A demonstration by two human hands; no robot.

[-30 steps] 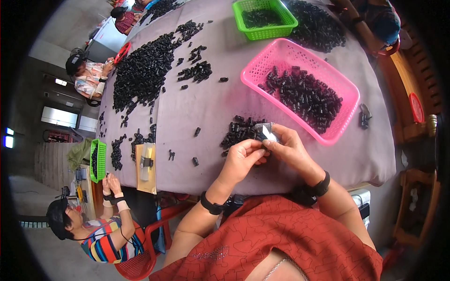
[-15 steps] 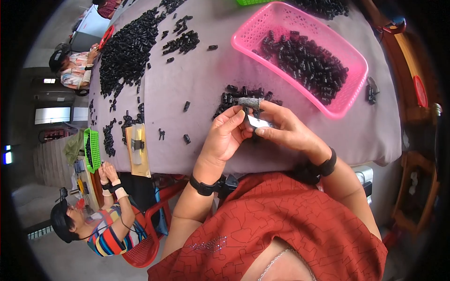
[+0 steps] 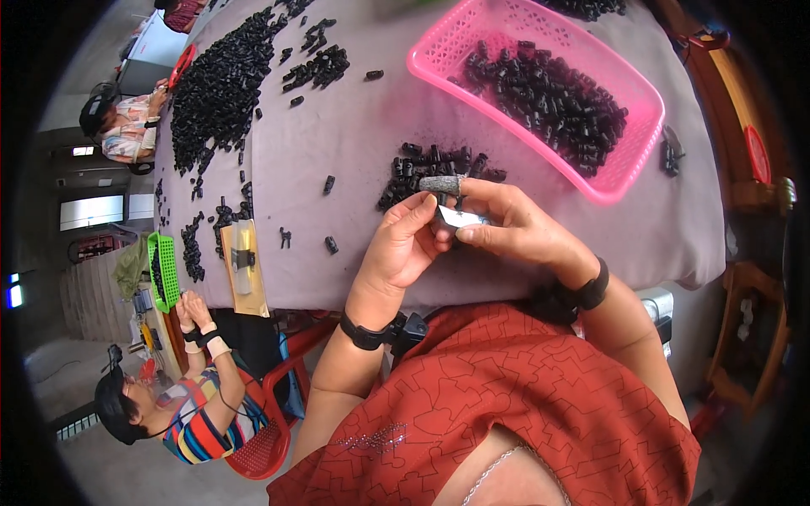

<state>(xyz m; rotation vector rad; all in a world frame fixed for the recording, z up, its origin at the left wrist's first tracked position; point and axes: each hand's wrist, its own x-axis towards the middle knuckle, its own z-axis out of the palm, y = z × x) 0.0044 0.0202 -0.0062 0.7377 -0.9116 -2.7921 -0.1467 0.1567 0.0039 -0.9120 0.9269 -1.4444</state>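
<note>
Blade [image 3: 461, 218] lay flatter, more crosswise than a second ago, held in my right hand [image 3: 521, 223]. My left hand [image 3: 402, 242] was pinched narrow, apparently on a small black piece [image 3: 439, 223], mostly hidden. Both sat at the near side of the loose pile [image 3: 405, 169] on the surface [image 3: 363, 122], near the pink basket [image 3: 646, 126]. Blade so close meant careful work, I judged.

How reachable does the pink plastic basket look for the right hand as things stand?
Likely within reach: only tablecloth seems to separate the right hand from the pink plastic basket, though that hand grips a shiny blade-like piece.
</note>
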